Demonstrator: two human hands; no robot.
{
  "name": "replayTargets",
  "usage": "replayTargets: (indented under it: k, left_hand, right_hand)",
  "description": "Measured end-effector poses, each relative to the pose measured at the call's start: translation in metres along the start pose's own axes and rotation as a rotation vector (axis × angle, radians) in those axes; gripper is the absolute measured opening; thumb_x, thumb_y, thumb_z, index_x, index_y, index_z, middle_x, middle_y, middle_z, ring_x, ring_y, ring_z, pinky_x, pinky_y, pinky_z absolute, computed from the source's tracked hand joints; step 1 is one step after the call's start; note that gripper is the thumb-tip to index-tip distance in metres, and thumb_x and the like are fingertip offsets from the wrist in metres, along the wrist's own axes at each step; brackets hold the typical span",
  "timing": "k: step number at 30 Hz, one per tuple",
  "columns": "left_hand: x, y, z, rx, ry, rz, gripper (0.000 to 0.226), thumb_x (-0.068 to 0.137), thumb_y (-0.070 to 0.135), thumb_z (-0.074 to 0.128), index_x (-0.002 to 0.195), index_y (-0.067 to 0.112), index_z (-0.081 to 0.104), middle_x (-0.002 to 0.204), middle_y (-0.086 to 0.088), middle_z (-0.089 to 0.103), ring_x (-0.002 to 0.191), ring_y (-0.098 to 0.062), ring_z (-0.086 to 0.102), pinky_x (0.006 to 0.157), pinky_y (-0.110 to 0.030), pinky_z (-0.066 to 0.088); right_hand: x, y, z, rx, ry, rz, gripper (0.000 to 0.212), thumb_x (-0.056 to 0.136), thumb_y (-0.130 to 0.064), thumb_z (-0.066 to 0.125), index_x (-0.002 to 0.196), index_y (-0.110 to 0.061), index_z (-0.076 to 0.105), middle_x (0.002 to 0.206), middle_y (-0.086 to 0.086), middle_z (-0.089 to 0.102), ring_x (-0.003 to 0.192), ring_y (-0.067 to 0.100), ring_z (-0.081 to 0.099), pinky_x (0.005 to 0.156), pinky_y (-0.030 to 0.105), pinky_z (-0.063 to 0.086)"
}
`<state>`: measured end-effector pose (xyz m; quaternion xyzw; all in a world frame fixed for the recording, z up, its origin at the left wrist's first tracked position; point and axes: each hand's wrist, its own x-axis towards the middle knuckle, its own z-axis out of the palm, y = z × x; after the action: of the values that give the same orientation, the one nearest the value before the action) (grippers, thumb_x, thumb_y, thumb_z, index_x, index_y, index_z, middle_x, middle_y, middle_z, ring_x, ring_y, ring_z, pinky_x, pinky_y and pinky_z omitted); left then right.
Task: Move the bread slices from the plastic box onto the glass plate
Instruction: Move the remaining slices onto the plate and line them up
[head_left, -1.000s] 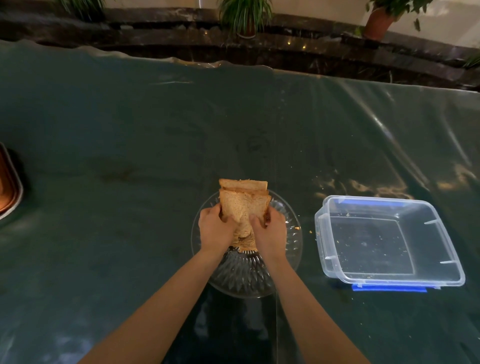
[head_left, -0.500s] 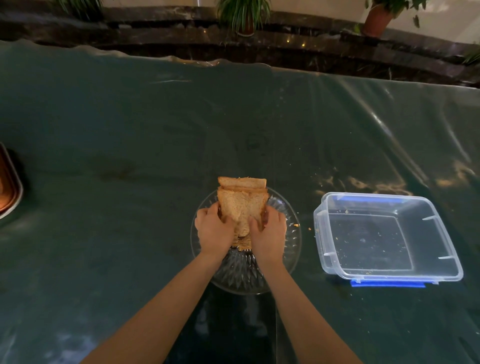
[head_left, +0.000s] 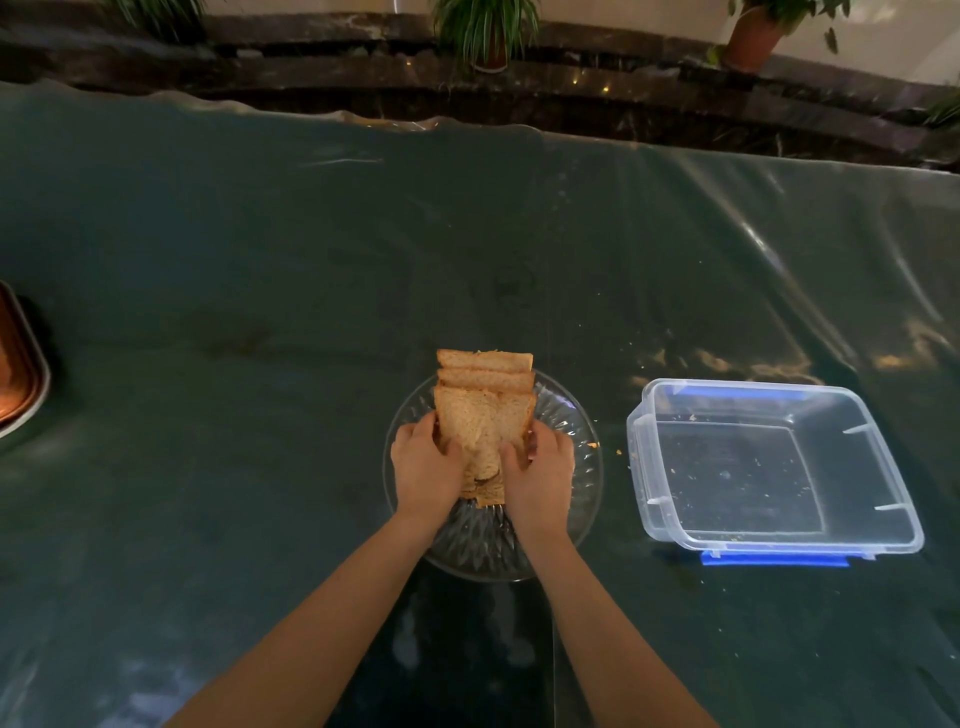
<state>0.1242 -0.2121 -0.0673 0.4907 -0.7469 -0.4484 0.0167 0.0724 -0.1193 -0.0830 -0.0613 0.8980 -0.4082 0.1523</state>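
Brown bread slices (head_left: 483, 415) stand stacked on the glass plate (head_left: 576, 441), held from both sides.
Left hand (head_left: 426, 462) and right hand (head_left: 537, 467) each pinch the front slice, fingers curled against its edges (fingertips partly hidden). Plastic box (head_left: 883, 488) sits well right, holding only crumbs.

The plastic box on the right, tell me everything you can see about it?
The plastic box is clear, rectangular and rounded at the corners, with a thick rim and small ribs inside its walls. It sits upright and open on the dark green table cover, to the right of the glass plate and apart from it. No bread is left inside, only scattered crumbs on its floor. Blue parts show along its far rim and under its near edge, perhaps a lid. Neither hand touches it.
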Motion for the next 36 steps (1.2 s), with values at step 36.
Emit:
replayTargets:
  k: [36]
  left_hand:
    - [-0.016, -0.009, 0.007, -0.164, 0.165, 0.113, 0.036, 0.088, 0.01, 0.059, 0.124, 0.011, 0.059, 0.107, -0.004, 0.056, 0.084, -0.007, 0.05, 0.078, -0.02, 0.041]
  right_hand:
    - [-0.017, 0.008, -0.008, 0.226, 0.081, -0.029, 0.022, 0.083, -0.012, 0.063, 0.104, -0.017, 0.056, 0.094, 0.0, 0.056, 0.073, 0.0, 0.049, 0.062, 0.006, 0.041]
